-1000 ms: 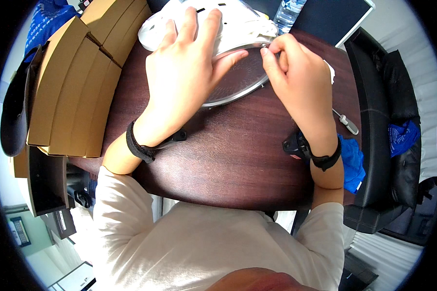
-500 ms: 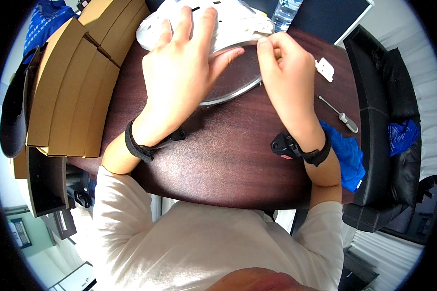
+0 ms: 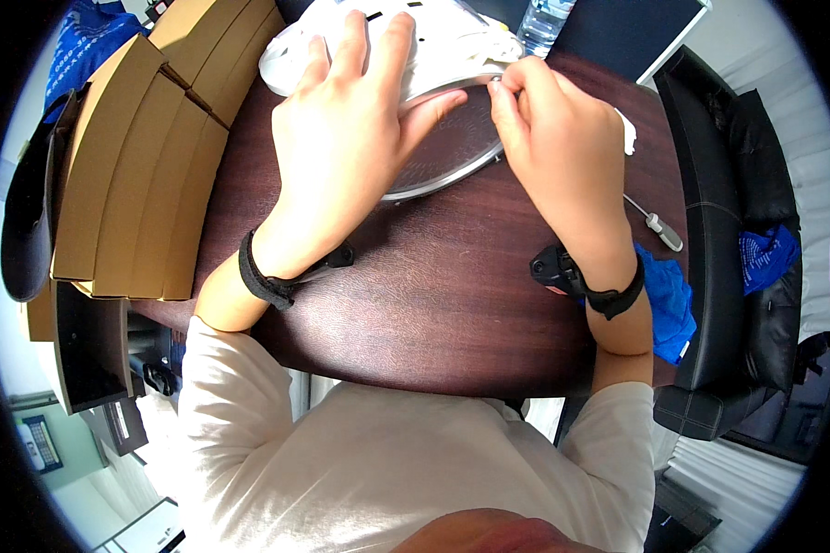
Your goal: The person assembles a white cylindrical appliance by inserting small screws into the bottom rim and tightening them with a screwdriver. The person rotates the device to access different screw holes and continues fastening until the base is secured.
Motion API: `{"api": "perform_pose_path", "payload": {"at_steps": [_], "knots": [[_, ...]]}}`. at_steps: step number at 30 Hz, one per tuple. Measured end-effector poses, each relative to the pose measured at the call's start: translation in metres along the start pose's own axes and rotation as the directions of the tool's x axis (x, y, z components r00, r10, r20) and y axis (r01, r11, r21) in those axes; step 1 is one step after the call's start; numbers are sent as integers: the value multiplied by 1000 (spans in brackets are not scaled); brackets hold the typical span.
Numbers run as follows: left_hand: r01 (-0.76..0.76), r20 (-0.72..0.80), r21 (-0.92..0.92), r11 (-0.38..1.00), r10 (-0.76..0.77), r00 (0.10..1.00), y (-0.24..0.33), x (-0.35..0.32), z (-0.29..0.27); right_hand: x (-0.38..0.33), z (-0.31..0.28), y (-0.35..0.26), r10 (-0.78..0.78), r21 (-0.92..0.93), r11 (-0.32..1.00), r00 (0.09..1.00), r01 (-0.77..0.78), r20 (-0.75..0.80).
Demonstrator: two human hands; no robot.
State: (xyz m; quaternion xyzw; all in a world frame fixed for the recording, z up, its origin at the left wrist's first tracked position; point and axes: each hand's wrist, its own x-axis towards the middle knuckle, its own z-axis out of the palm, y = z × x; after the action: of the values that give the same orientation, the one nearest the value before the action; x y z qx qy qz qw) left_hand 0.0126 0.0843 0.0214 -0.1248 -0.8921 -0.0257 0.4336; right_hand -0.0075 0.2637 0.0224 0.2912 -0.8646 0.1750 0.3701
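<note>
A round ring with a silvery rim (image 3: 452, 177) lies at the far middle of the table, its inside dark and see-through. Beyond it is a white plastic part (image 3: 447, 37) with small dark slots. My left hand (image 3: 337, 138) lies spread over the white part and the ring's left side, fingers stretched and thumb apart. At the ring's far right edge my right hand (image 3: 558, 129) is closed in a pinch. A tiny shiny bit shows at its thumb and fingertip, too small to name. Both wrists wear black straps.
Cardboard boxes (image 3: 138, 175) stand along the left. A water bottle (image 3: 544, 23) is at the far side. On the right lie a screwdriver (image 3: 662, 230), a small white piece (image 3: 628, 132) partly behind my right hand, and a blue cloth (image 3: 669, 300). A black sofa (image 3: 710, 267) stands beyond.
My right hand has turned and shifted slightly right, its fingertips staying at the ring's edge, and now covers more of the small white piece and screwdriver. My left hand has barely moved.
</note>
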Motion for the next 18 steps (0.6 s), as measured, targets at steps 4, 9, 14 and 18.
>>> {"api": "perform_pose_path", "payload": {"at_steps": [4, 9, 14, 18], "knots": [[8, -5, 31, 999, -8, 1000, 0, -1, 1, -1, 7, -5, 38, 39, 999, 998, -37, -50], [2, -20, 18, 1000, -2, 1000, -1, -1, 3, 4, 8, -1, 395, 715, 484, 855, -504, 335], [9, -2, 27, 1000, -8, 1000, -2, -2, 3, 9, -42, 25, 314, 871, -49, 821, -488, 477], [-10, -17, 34, 999, 10, 1000, -5, -3, 6, 4, -79, 63, 351, 872, -47, 810, -487, 470]]}}
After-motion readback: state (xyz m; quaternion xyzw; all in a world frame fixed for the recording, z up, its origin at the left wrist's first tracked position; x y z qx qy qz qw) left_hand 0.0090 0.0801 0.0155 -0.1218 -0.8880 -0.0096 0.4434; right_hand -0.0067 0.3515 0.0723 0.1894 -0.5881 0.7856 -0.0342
